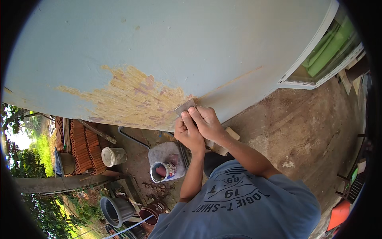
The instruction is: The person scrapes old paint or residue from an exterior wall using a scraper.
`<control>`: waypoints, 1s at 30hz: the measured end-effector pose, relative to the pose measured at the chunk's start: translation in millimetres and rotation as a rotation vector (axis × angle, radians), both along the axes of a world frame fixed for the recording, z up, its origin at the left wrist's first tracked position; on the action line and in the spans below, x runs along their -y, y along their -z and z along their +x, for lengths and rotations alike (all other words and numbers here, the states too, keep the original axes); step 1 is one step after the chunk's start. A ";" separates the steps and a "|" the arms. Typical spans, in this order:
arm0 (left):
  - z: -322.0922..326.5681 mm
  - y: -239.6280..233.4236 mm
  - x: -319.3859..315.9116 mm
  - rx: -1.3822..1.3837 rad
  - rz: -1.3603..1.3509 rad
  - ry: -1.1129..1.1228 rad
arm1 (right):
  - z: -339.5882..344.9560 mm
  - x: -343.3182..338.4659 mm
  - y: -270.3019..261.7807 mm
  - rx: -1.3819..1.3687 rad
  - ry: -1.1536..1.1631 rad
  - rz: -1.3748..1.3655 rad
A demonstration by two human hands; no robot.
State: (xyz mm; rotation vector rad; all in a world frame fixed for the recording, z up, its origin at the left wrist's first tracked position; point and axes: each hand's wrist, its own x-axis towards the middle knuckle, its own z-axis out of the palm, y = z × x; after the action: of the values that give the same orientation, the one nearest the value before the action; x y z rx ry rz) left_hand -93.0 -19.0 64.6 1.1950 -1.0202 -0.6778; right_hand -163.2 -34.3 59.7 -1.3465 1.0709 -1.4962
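My left hand (pixel 190 135) and my right hand (pixel 209 123) close together around a flat metal scraper (pixel 184 107). Both thumbs press on its blade, and its handle is mostly hidden by my fingers. The blade lies at the right end of a rough patch (pixel 134 97) on a pale blue painted wall (pixel 179 38). In that patch the paint is off, baring a yellowish and pinkish layer. A thin scraped line (pixel 232 81) runs up and right from the blade across the paint.
Below the wall, a paint bucket (pixel 163 172) with something reddish inside stands on a grey stool or seat (pixel 161 149). A white bucket (pixel 114 156), stacked roof tiles (pixel 86 146) and plant pots (pixel 117 210) are at left. A window (pixel 325 50) with green cloth is at upper right, above concrete floor (pixel 292 125).
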 end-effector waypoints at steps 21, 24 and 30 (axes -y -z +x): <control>1.9 -4.4 -1.6 -0.051 0.005 0.025 | 3.1 -3.4 -7.4 0.043 0.008 0.007; 1.6 4.5 -7.1 -0.056 0.021 0.046 | 7.8 -15.3 1.8 0.043 0.022 0.017; 0.4 4.8 -5.0 -0.054 0.005 0.053 | 2.6 -3.8 -4.8 0.104 0.016 0.011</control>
State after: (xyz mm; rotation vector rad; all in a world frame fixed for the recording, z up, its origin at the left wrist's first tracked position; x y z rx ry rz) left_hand -92.6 -14.0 59.8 1.1510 -1.0083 -0.7504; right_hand -160.7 -30.5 64.5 -1.2407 1.0244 -1.5521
